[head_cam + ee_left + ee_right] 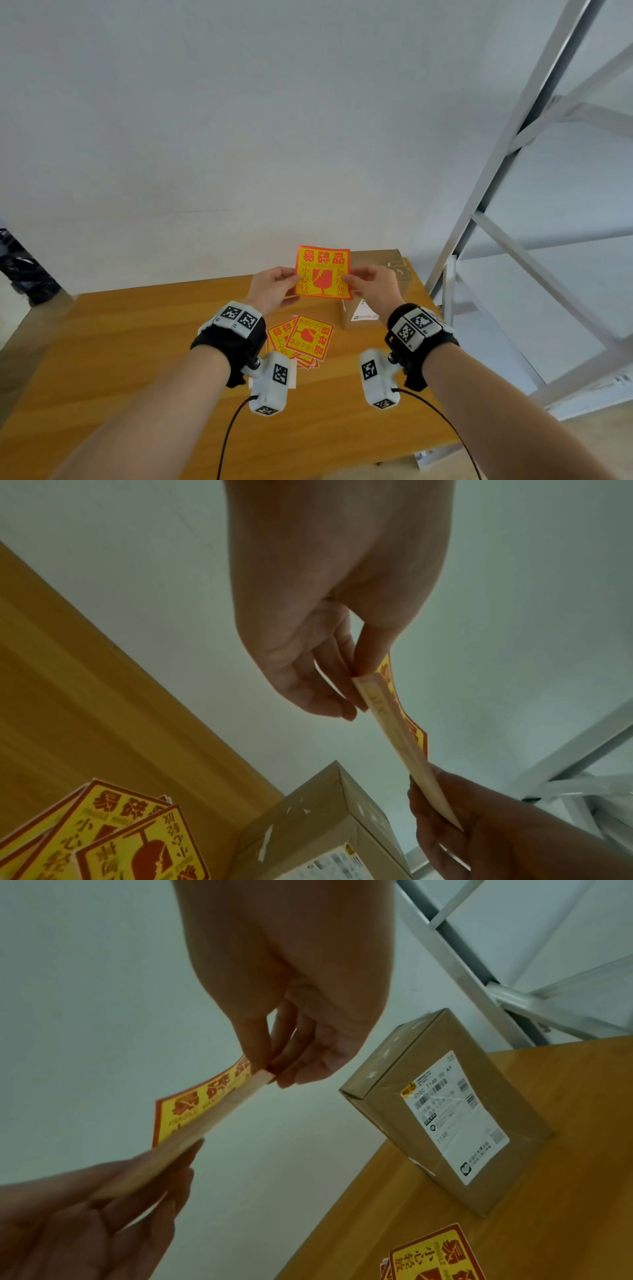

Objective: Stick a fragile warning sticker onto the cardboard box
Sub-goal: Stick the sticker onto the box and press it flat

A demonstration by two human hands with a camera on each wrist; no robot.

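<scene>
- My forearms come in from the near edge of the bench (102,359), each wrist strapped with a black band and a white tracker block carrying black-and-white markers.
- Loose pile of spare stickers (303,339) lies flat on the wood between my wrists, fanned and overlapping, printed side up. Same design on each: yellow field, red border, red characters, broken-goblet symbol.
- My left hand (274,287) pinches the left edge of the fragile sticker (323,272), thumb on the printed face, fingers curled behind it.
- My right hand (371,286) pinches the right edge the same way; the right wrist view shows thumb and fingertips closed on the corner.
- Sticker is held upright in the air, above the bench and in front of the box, printed face toward me. Roughly square, yellow with a red border, large red characters along the top, a small line of English under them, columns of characters down both sides, cracked goblet in the centre.
- Wrist views show its pale backing side, and the printed layer curling away from the backing along one edge.
- Cardboard box (445,1104) sits on the far right part of the bench, behind the held sticker. Plain brown, taped, with a white shipping label (455,1118) bearing barcodes on its top face.
- White wall behind; a grey metal frame (513,171) stands at right.
</scene>
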